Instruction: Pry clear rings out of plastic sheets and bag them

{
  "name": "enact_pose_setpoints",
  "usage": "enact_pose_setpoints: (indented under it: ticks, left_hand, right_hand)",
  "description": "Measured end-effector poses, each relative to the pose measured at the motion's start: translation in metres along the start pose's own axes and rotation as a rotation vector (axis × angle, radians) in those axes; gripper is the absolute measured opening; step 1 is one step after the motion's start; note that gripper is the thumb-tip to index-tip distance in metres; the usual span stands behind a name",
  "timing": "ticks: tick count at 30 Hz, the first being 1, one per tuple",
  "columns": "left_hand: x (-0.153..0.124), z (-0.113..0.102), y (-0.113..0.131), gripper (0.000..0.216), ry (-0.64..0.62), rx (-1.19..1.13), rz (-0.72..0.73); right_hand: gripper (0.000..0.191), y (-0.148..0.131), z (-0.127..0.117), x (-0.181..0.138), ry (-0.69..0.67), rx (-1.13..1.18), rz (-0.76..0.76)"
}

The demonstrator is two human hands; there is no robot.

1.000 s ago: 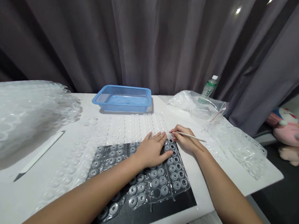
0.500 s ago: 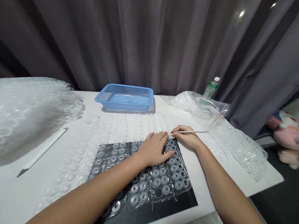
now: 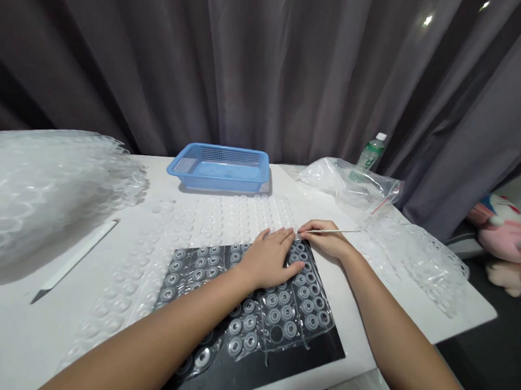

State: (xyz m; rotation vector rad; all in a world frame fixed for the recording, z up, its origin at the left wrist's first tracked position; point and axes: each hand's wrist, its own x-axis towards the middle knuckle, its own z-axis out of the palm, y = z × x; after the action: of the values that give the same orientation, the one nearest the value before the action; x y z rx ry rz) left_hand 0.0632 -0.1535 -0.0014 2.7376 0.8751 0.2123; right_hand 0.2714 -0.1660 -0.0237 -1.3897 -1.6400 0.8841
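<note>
A clear plastic sheet of round, ring-shaped moulded parts (image 3: 285, 311) lies over a black board (image 3: 305, 367) on the white table. My left hand (image 3: 271, 259) rests flat on the sheet's upper right part, fingers stretched toward its far edge and thumb spread. Just right of those fingertips, my right hand (image 3: 324, 239) pinches a thin, pale stick-like tool (image 3: 341, 231). Its dark tip is at the sheet's far right corner, and the exact contact is too small to make out. My left hand and forearm cover part of the sheet.
More clear moulded sheets (image 3: 214, 215) lie beyond and left of the board. A large heap of clear sheets (image 3: 38, 201) and a white, dark-tipped strip (image 3: 77, 260) are at left. Behind are a blue basket (image 3: 219, 183), a plastic bag (image 3: 334, 175) and a bottle (image 3: 372, 153). Cut-out sheet scraps (image 3: 426, 262) lie right.
The stick-like tool's rear end has dipped very slightly, with its tip staying near the same corner. Both hands keep nearly the same place. The whole view has shifted a little.
</note>
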Motion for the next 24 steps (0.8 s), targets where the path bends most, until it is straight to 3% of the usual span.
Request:
enact_pose_setpoints:
  ticks: [4, 7, 12, 15, 18, 24]
  left_hand:
    - [0.000, 0.000, 0.000, 0.070, -0.001, -0.003, 0.007]
    - [0.001, 0.000, 0.000, 0.071, 0.007, 0.006, 0.009]
    - [0.002, 0.002, 0.000, 0.068, 0.026, 0.014, 0.023]
    - [0.001, 0.003, -0.001, 0.067, 0.039, 0.018, 0.028]
    - [0.000, 0.004, -0.002, 0.066, 0.055, 0.031, 0.013]
    - [0.001, 0.004, -0.003, 0.065, 0.055, 0.029, -0.011]
  right_hand:
    - [0.019, -0.007, 0.001, -0.001, -0.040, -0.136, -0.181]
    - [0.019, -0.010, 0.005, -0.002, 0.005, -0.164, -0.156]
    - [0.023, -0.002, 0.007, 0.000, 0.312, 0.038, 0.059]
    - [0.021, -0.001, -0.004, 0.005, 0.427, -0.015, 0.039]
    - [0.016, -0.007, -0.015, 0.012, 0.323, -0.148, -0.006]
    - [0.027, -0.004, -0.005, 0.033, 0.042, 0.279, 0.090]
